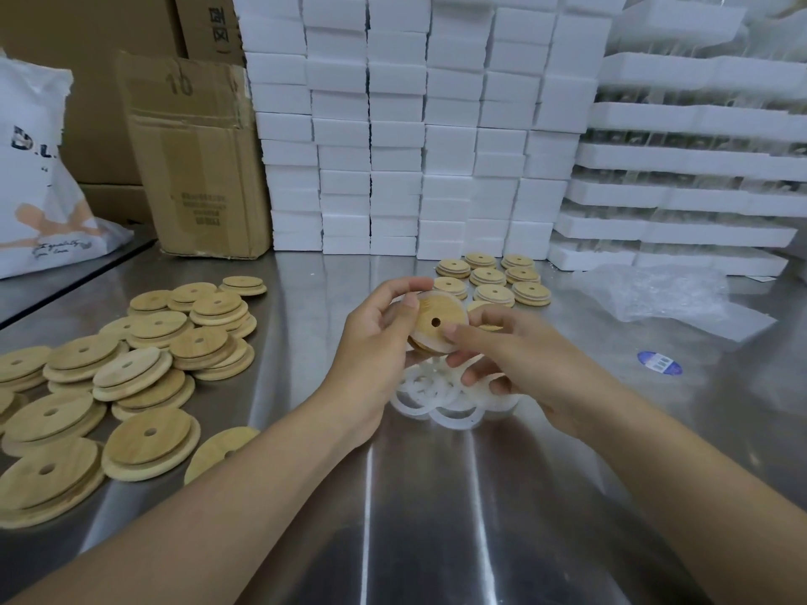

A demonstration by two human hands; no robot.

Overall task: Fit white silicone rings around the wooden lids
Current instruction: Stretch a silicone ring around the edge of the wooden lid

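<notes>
Wooden lid (436, 320) held up mid-frame above the steel table (415, 495), tilted, centre hole facing the camera; a pale translucent band shows along its upper rim, likely a silicone ring, but whether it is seated all round cannot be told since the lower edge is covered by fingers. Left hand (380, 338) grasps the lid's left side, thumb on the top edge, fingers curled behind and out of sight. Right hand (502, 355) pinches the right side, thumb on the face near the hole, other fingers bent under it. Just below the hands, a loose heap of white rings (430, 401) on the table, partly hidden by the right fingers. Far side, near the hands: short stacks of lids (493, 277) in rows, one stack half hidden behind the held lid. Left: big scattered pile of bare lids (144, 364), cut off at the frame edge. Right: crumpled clear plastic (668, 294), blue sticker (658, 363), print unreadable. Back: wall of white foam blocks (393, 124), cardboard box (192, 159), white bag (35, 168) cut off at left
</notes>
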